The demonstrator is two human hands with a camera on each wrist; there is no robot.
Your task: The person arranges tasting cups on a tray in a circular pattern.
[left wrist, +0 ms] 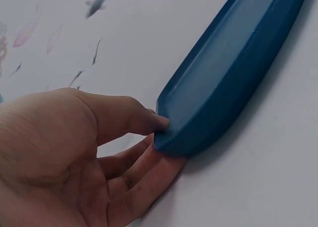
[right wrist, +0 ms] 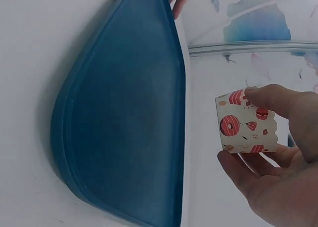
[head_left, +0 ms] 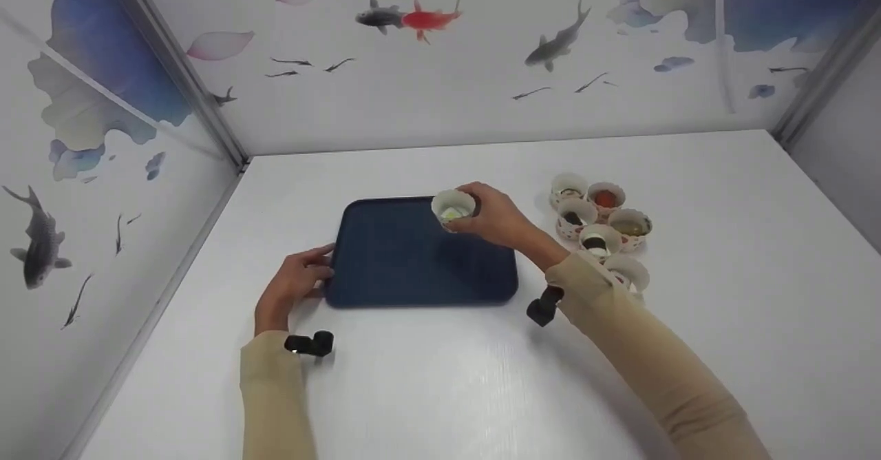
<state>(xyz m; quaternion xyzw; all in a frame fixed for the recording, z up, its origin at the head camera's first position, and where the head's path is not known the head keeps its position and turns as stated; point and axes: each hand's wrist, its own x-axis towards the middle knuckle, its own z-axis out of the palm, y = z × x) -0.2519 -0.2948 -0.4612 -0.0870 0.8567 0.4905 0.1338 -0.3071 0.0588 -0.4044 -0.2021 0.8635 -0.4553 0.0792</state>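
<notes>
A dark blue tray (head_left: 399, 267) lies flat on the white table. At its left edge my left hand (head_left: 299, 277) holds the rim; in the left wrist view the thumb (left wrist: 144, 118) is on top and the other fingers reach below. Above the tray's far right part, my right hand (head_left: 499, 215) grips a small paper baking cup (head_left: 453, 204) between thumb and fingers. The cup has a scalloped rim, and something pale yellow shows inside it. Printed donuts and cakes cover its side in the right wrist view (right wrist: 246, 122).
Right of the tray stands a cluster of several similar cups, among them one with red contents (head_left: 606, 200), one with dark contents (head_left: 575, 219) and one partly behind the right sleeve (head_left: 630, 274). White panels painted with fish (head_left: 420, 19) border the table at the back and sides.
</notes>
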